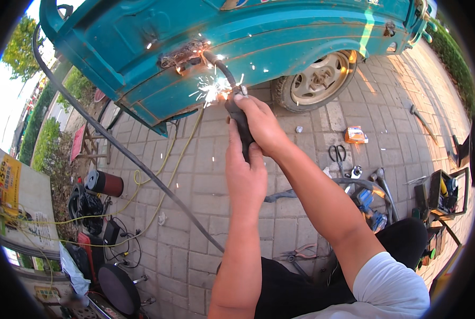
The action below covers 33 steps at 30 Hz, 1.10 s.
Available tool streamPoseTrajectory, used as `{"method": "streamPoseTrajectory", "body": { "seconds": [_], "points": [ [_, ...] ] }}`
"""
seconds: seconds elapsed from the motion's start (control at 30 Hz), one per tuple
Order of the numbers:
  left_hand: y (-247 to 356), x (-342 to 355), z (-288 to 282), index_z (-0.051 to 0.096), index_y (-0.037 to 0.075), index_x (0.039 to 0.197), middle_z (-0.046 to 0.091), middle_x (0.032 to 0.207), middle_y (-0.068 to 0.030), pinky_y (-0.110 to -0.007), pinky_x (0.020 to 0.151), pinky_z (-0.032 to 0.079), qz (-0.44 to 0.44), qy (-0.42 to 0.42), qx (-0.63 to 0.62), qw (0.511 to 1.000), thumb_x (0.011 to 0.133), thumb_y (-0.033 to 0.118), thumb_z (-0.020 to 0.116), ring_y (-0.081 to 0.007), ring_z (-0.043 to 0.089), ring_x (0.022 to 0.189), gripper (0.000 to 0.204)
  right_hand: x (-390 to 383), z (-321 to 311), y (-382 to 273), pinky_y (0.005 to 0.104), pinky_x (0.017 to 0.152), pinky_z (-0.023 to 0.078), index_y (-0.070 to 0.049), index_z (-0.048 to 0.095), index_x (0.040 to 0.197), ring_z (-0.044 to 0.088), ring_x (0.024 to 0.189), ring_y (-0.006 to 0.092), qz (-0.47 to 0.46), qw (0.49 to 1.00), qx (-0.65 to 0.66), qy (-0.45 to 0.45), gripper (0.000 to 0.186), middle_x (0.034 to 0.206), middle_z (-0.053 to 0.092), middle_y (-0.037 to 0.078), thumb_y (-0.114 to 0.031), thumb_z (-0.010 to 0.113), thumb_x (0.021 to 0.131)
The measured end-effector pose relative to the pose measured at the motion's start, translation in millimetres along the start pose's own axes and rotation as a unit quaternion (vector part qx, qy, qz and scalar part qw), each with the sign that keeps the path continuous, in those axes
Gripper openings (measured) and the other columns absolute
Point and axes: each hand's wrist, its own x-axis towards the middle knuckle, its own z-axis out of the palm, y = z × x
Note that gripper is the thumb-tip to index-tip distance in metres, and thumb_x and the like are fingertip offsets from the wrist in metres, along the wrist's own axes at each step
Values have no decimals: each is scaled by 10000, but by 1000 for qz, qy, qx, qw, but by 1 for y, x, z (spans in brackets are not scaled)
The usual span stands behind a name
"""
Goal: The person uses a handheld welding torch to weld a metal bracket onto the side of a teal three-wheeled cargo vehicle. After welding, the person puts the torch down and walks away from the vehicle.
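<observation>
Both of my hands grip a black welding torch (240, 118) in front of me. My right hand (264, 126) wraps its upper grip, with the thumb along the top. Lower down, my left hand (244, 167) is closed round the rear of the handle. The torch's curved neck (226, 69) points up and left, its tip at a rough, burnt patch (181, 57) on the side of a teal truck body (280, 50). Orange glow shows at the tip, and bright white sparks (213, 90) fly just below it.
A wheel (322, 80) stands under the truck body. Across the left runs a thick black cable (126, 151), near a thin yellow hose (152, 178). On the paving lie scissors (337, 155), an orange box (356, 135), a hammer (423, 123) and pliers (300, 252). A toolbox (449, 192) is at right.
</observation>
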Motion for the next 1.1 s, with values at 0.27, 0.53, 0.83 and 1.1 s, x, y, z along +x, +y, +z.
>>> {"method": "streamPoseTrajectory", "body": {
  "seconds": [0.27,0.53,0.83,1.1],
  "points": [
    [-3,-1,1,323,57,1560,589,1281,-236,-447,964,481,-5,4,16,1000,1010,118,525,-380,600,1146,589,-2,-3,0,304,742,429,13,594,1087,488,821,136,-10,1000,-20,-10,404,892,572,58,-374,522,999],
    [-2,2,0,334,65,1559,595,1247,-231,-447,946,480,-7,6,19,1000,1013,129,519,-371,606,1119,580,0,1,-2,263,618,420,-43,592,1046,485,718,82,-30,999,-25,-1,303,830,552,3,-333,509,1019],
    [1,4,0,341,68,1561,597,1262,-220,-439,952,479,-14,2,18,1000,1013,116,519,-354,607,1137,577,3,0,-3,283,677,420,-4,594,1059,477,769,101,-27,999,-37,-1,365,846,549,20,-358,522,1010],
    [11,5,0,353,85,1563,562,1390,-180,-376,1007,468,-37,3,-87,996,1023,53,500,-275,595,1243,561,-1,6,-7,272,649,441,-19,575,1053,502,745,83,-2,1000,22,-7,334,850,554,17,-347,524,1018]
  ]
}}
